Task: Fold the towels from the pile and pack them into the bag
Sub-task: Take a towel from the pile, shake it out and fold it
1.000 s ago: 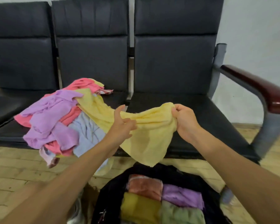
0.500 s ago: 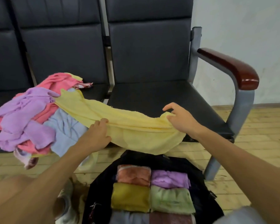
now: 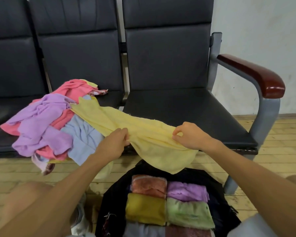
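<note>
A pale yellow towel [image 3: 147, 134] stretches from the pile across the front edge of the right seat. My left hand [image 3: 114, 142] pinches it near the middle, and my right hand [image 3: 188, 137] pinches its right end; the towel's lower part hangs over the seat edge. The pile [image 3: 46, 127] of purple, pink and light blue towels lies crumpled on the middle seat. On the floor below stands an open black bag [image 3: 113, 207] with several folded towels packed in rows, orange, purple, mustard and green among them.
A row of black padded chairs [image 3: 169, 62] fills the background. The right seat [image 3: 186, 106] is bare behind the towel. A dark red armrest [image 3: 251, 74] on a grey metal frame stands at right. Wooden floor [image 3: 272, 159] lies underneath.
Both hands have lowered the yellow towel from mid-air onto the front of the right seat. My left hand has shifted its grip along the cloth, and the view has moved a little.
</note>
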The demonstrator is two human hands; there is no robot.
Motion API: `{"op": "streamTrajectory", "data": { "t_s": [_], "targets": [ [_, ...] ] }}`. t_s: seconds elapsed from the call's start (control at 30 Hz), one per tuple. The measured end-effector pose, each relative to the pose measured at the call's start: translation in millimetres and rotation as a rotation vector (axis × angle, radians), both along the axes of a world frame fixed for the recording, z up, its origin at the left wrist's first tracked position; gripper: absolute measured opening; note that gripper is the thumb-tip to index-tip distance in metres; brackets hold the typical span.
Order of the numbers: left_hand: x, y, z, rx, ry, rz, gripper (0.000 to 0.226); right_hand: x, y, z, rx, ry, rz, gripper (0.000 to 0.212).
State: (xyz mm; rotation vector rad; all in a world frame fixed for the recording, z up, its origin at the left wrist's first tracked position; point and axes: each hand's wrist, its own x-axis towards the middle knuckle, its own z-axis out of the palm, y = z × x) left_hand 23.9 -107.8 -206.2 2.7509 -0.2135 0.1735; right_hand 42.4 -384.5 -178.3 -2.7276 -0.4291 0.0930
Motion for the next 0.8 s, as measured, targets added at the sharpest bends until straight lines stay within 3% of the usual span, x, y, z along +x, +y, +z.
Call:
{"op": "streamTrajectory", "data": {
  "t_s": [0.17,0.33,0.4,0.5,0.6,0.73,0.8],
  "targets": [
    [-17.0,-16.4,0.5,-0.193,0.064,-0.184,0.035,6.3,16.7,-4.8,-0.122,-0.117,-0.014,0.025],
    [-30.6,-27.3,4.1,-0.335,0.064,-0.227,0.03,7.5,31.1,-12.0,-0.229,-0.186,0.158,0.049],
    [-32.4,-30.5,3.3,-0.538,0.07,-0.171,0.029,8.0,34.5,-10.9,-0.272,-0.174,0.177,0.048],
    [-37.8,-35.7,12.1,-1.071,0.121,0.048,0.026,9.2,34.5,-7.7,-0.282,-0.206,0.127,0.037],
    [-35.8,-33.1,18.3,-1.406,0.126,0.21,0.025,5.9,31.8,-8.6,-0.247,-0.247,0.063,0.03],
    [-32.0,-21.5,17.6,-1.662,0.241,0.378,0.045,2.2,26.1,-9.4,-0.203,-0.215,0.021,0.026],
    [-33.2,-19.1,15.7,-1.697,0.317,0.46,0.019,3.5,23.4,-10.3,-0.221,-0.165,0.0,0.033]
  ]
}}
